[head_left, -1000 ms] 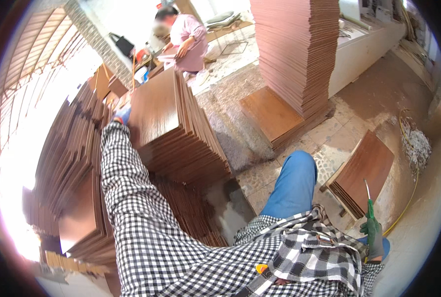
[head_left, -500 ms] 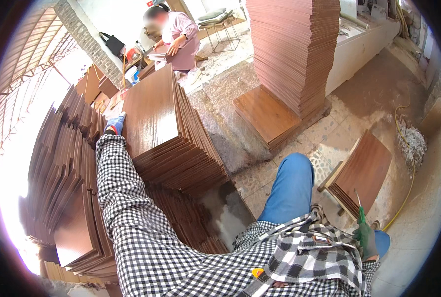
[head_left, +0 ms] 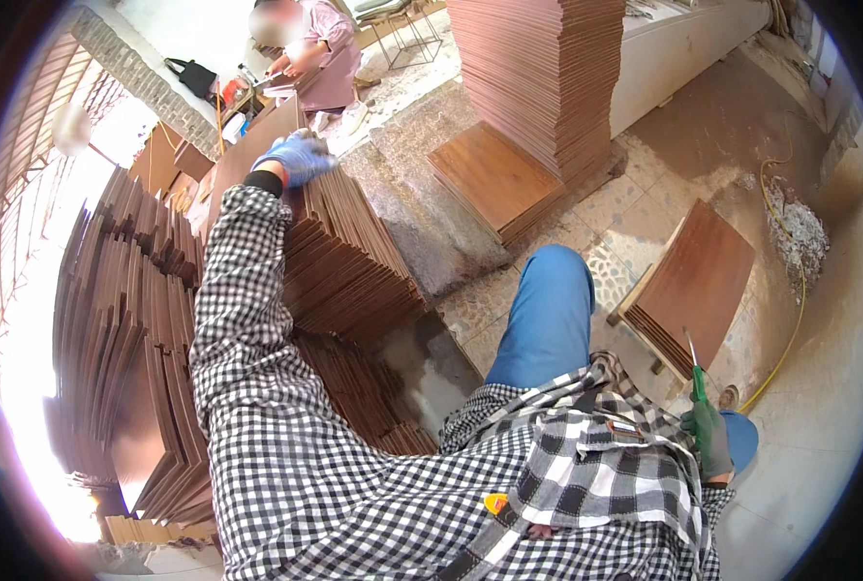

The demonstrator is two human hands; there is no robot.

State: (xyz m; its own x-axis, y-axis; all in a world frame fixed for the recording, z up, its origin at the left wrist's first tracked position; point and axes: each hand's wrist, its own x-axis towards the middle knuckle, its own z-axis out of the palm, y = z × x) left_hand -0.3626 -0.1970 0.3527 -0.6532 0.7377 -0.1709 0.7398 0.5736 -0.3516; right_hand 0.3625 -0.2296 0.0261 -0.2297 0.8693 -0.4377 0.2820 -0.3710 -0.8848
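My left hand, in a blue glove, reaches over the top of a stack of brown wood-look boards. Its fingers stretch toward the stack's right edge, and their tips are not clear; I see no board lifted by them. At lower right my right hand, in a dark green glove, is closed around a green-handled tool with a thin metal tip pointing up. Just beyond that tip, a short pile of brown boards lies tilted on a pale wooden support.
Uneven stacks of brown boards stand left of my arm. A tall board stack rises at the back, with a lower pile before it. A co-worker handles boards at the far left. A yellow hose crosses the right floor.
My left hand has moved from the stack's left side across its top to the right edge. My right hand still holds the tool. The view has shifted, and the co-worker's hands have moved.
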